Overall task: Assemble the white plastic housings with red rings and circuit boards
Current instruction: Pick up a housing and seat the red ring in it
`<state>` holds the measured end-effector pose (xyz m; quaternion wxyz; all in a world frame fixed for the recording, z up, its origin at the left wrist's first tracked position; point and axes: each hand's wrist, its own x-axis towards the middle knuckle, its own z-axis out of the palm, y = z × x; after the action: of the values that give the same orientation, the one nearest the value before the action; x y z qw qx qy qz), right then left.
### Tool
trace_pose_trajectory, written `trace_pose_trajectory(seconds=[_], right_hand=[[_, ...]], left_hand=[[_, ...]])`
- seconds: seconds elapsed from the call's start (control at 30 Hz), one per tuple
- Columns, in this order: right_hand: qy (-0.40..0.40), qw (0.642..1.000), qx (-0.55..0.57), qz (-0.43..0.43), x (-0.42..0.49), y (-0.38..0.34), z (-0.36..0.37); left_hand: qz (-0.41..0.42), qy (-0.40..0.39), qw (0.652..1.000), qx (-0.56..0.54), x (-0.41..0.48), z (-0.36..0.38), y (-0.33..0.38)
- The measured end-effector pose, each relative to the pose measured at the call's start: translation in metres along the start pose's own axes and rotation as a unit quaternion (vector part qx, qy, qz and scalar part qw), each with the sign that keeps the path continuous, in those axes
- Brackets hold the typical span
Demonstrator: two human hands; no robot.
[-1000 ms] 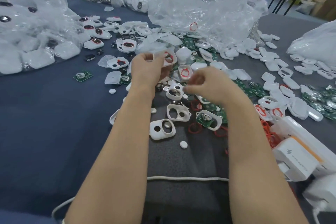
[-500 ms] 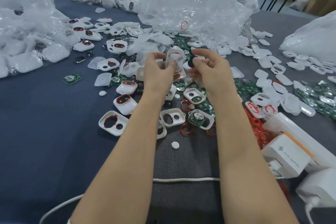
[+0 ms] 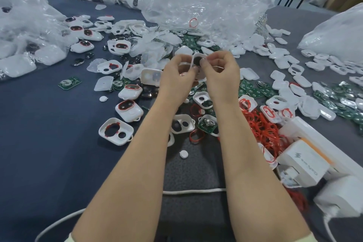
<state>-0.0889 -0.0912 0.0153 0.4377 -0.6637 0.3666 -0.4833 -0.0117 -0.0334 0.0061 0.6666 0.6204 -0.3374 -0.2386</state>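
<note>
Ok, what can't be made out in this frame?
Head view only:
White housing: lower half hidden by left hand and right hand; any red ring inside unseen.
Dark round part in its opening: too small to identify.
Left plastic bag: contents blurred by film.
White adapter: cut off by right edge.

Held up between left hand [image 3: 176, 76] and right hand [image 3: 222, 76] — a white rounded plastic housing [image 3: 198, 60] with a dark round part in its opening, pinched at its edges by both. Below, on the dark blue-grey cloth surface [image 3: 49, 143]: scattered white open housings [image 3: 115, 131], green rectangular circuit boards [image 3: 253, 91], a heap of loose red rubber rings [image 3: 263, 129] beside the right forearm. Behind — a crumpled clear plastic bag [image 3: 196, 0].
</note>
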Motion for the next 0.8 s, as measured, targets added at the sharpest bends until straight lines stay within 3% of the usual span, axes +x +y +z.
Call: trace_pose_trajectory(seconds=[0.17, 0.4, 0.67, 0.8], right_hand=[[-0.067, 0.993, 0.069, 0.075, 0.0034, 0.0024, -0.0053], [-0.141, 0.969, 0.154, 0.130, 0.0049, 0.0018, -0.0033], [-0.162, 0.974, 0.097, 0.128, 0.0042, 0.0038, -0.0021], [-0.154, 0.973, 0.088, 0.146, 0.0045, 0.0040, 0.0000]], left_hand=[[0.013, -0.010, 1.000, 0.012, -0.0027, -0.0029, 0.0013], [-0.009, 0.035, 0.999, 0.019, -0.0018, -0.0038, 0.0017], [-0.157, 0.014, 0.973, -0.168, -0.0019, -0.0078, 0.0046], [-0.140, 0.016, 0.983, -0.120, -0.0030, -0.0076, 0.0030]])
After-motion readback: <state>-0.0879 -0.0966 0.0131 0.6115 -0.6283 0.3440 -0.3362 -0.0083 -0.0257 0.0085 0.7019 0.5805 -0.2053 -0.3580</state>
